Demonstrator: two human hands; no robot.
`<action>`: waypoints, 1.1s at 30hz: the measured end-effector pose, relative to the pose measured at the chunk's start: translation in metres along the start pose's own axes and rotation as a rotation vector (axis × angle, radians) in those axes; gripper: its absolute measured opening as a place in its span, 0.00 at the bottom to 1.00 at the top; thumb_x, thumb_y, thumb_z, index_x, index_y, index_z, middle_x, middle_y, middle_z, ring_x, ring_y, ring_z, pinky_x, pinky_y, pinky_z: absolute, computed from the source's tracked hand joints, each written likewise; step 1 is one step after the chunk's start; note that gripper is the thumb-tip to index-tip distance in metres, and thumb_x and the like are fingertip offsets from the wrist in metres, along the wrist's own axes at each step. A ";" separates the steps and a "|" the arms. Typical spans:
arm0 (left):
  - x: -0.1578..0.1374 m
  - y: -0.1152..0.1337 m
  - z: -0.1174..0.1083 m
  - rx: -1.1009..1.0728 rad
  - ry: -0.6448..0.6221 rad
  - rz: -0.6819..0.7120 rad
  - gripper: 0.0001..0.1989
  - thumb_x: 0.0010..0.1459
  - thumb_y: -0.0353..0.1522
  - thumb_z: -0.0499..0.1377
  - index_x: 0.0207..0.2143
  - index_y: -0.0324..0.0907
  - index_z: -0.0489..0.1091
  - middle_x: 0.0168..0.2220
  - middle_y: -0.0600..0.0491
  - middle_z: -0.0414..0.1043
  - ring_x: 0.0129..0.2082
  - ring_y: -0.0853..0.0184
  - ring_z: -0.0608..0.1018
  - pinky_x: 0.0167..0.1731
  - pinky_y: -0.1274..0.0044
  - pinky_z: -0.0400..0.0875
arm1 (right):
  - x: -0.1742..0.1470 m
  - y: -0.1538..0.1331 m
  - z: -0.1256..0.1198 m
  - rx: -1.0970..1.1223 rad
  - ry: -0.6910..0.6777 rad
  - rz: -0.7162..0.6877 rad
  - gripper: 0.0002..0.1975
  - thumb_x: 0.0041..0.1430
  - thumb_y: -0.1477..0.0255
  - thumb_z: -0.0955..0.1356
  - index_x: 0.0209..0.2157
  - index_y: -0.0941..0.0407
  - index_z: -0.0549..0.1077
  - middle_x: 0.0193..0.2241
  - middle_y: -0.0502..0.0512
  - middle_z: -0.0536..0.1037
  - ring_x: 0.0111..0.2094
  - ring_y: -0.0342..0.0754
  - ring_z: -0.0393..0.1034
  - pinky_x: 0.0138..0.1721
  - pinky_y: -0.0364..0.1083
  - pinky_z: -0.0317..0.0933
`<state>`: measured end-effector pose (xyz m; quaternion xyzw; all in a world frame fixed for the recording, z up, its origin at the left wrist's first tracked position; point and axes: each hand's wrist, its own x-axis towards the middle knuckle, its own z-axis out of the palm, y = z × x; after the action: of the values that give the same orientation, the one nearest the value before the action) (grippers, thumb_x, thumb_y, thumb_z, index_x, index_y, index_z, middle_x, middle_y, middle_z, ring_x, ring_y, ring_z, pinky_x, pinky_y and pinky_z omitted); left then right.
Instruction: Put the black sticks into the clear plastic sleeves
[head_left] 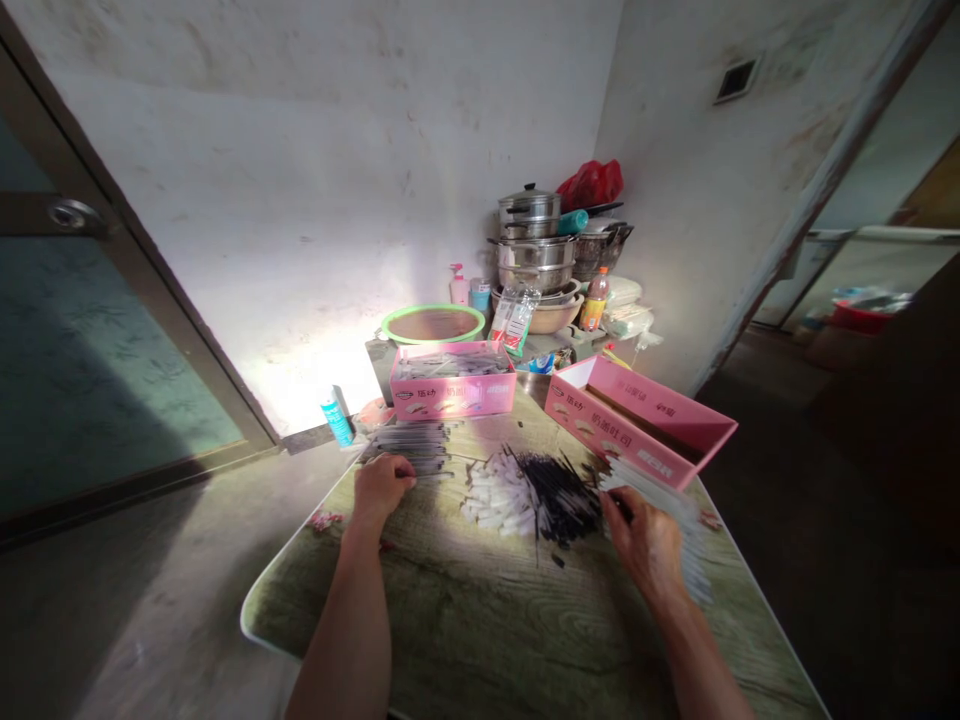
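My left hand [382, 487] is at the left of the table, its fingers curled together beside a row of thin grey-and-clear sticks [409, 440]. Whatever those fingers pinch is too small to make out. Between my hands lie a heap of short white pieces [495, 495] and a heap of thin black sticks [559, 500]. My right hand [646, 540] touches the right edge of the black heap, with thumb and fingers drawn together; any held piece cannot be told. Clear plastic sleeves [694, 560] lie partly under and beyond that hand.
At the table's [480, 620] far side stand a pink box [454, 400] filled with thin sticks and a second pink box [637, 420] at an angle. Behind them are stacked steel pots [531, 255], a green-rimmed basin [433, 338] and an orange drink bottle [595, 300]. A blue can [337, 418] is left.
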<state>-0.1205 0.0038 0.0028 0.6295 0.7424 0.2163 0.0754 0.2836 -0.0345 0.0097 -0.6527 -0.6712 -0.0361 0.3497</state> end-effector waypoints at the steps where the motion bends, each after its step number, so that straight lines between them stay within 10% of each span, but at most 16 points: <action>1: -0.001 0.002 0.000 -0.015 -0.020 0.025 0.05 0.48 0.31 0.62 0.29 0.46 0.78 0.33 0.55 0.79 0.35 0.63 0.78 0.37 0.74 0.66 | 0.000 0.000 0.000 0.007 -0.007 0.002 0.20 0.63 0.58 0.60 0.34 0.56 0.77 0.25 0.58 0.81 0.26 0.53 0.76 0.25 0.44 0.55; 10: -0.002 0.014 -0.001 -0.236 -0.004 0.146 0.06 0.49 0.30 0.61 0.31 0.44 0.77 0.33 0.54 0.79 0.35 0.63 0.78 0.37 0.73 0.68 | 0.000 -0.011 -0.002 0.305 -0.113 0.060 0.19 0.61 0.58 0.62 0.32 0.57 0.75 0.23 0.57 0.78 0.25 0.52 0.72 0.28 0.45 0.58; 20: -0.027 0.110 0.022 -0.381 -0.008 0.707 0.03 0.53 0.29 0.64 0.32 0.44 0.77 0.33 0.52 0.78 0.37 0.63 0.75 0.42 0.71 0.66 | -0.009 -0.037 0.014 0.947 -0.588 0.261 0.24 0.61 0.51 0.61 0.30 0.58 0.72 0.17 0.49 0.73 0.13 0.40 0.62 0.16 0.40 0.51; 33: -0.034 0.117 0.025 -0.505 -0.049 0.712 0.05 0.54 0.30 0.63 0.35 0.44 0.78 0.38 0.50 0.78 0.41 0.62 0.76 0.45 0.69 0.69 | -0.011 -0.039 0.015 1.134 -0.679 0.401 0.20 0.56 0.54 0.67 0.28 0.59 0.71 0.15 0.48 0.73 0.13 0.39 0.62 0.13 0.38 0.48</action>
<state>0.0010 -0.0098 0.0241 0.8131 0.4006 0.3886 0.1653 0.2415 -0.0420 0.0087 -0.4557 -0.5253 0.5920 0.4073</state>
